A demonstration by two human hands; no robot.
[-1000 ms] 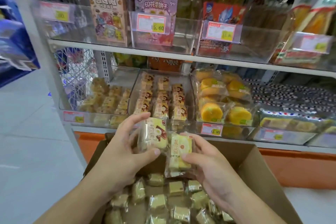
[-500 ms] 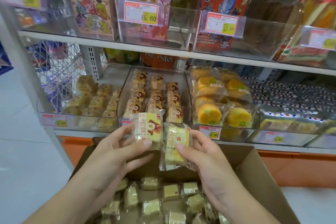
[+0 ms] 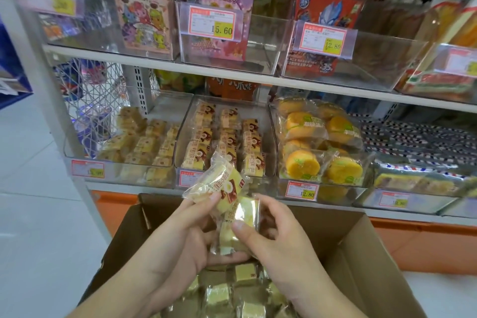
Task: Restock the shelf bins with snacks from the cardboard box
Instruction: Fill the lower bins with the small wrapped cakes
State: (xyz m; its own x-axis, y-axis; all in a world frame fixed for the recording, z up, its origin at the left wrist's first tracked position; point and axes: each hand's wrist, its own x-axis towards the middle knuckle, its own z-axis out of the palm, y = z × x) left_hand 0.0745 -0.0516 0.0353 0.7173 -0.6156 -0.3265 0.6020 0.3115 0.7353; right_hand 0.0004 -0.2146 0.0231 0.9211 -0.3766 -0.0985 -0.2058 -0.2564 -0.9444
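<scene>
My left hand (image 3: 180, 235) pinches a wrapped yellow snack cake (image 3: 222, 183), tilted, just in front of the middle clear bin (image 3: 185, 147). That bin holds rows of the same cakes. My right hand (image 3: 273, 235) grips a second wrapped cake (image 3: 241, 224) right beside and below the first; the two packets touch. Both hands hover over the open cardboard box (image 3: 366, 248), whose bottom is covered with several more wrapped cakes (image 3: 232, 294).
The left bin (image 3: 116, 162) holds brownish cakes, the right bin (image 3: 322, 144) round orange cakes. The upper shelf (image 3: 232, 77) carries clear bins with boxed snacks and price tags. A white shelf post (image 3: 64, 121) stands left, tiled floor beyond.
My hands have drawn together. The left cake has tilted and the right cake has slid under it, partly into my left palm. The view has shifted closer to the shelf.
</scene>
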